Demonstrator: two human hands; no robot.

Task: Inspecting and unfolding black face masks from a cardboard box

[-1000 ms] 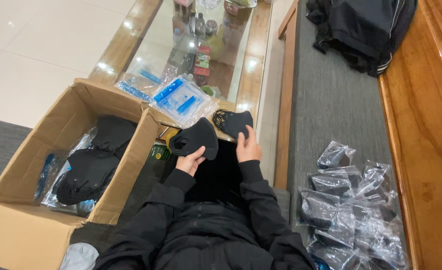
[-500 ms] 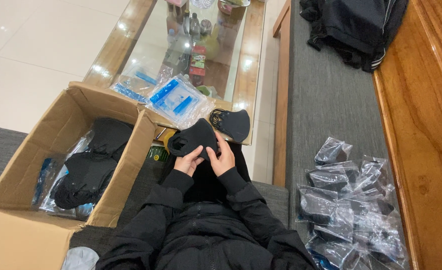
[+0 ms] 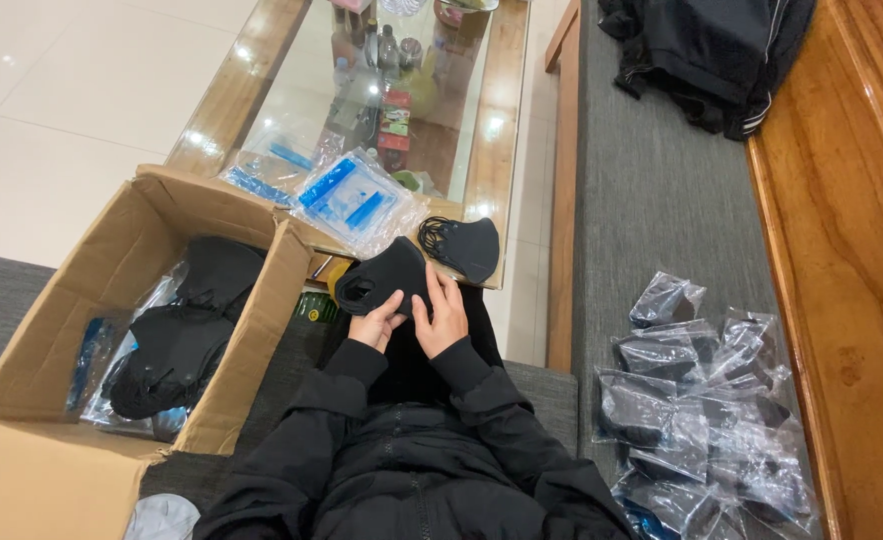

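Observation:
Both hands hold one black cloth face mask (image 3: 387, 275) above my lap. My left hand (image 3: 375, 322) grips its lower left side and my right hand (image 3: 442, 312) presses against its right side. A small stack of black masks (image 3: 465, 245) lies on the near corner of the glass-topped wooden table (image 3: 492, 150), just past my right hand. Clear bags with blue zip strips (image 3: 357, 200) lie on the table to the left of that stack.
An open cardboard box (image 3: 42, 440) at my left holds black masks and plastic bags. Several bagged masks (image 3: 707, 410) are piled on the grey bench cushion at my right. A black jacket (image 3: 712, 55) lies at the bench's far end. Bottles and jars stand under the table glass.
My right hand left the stack of masks on the table and came over to the mask in my left hand. Both hands now hold that mask together.

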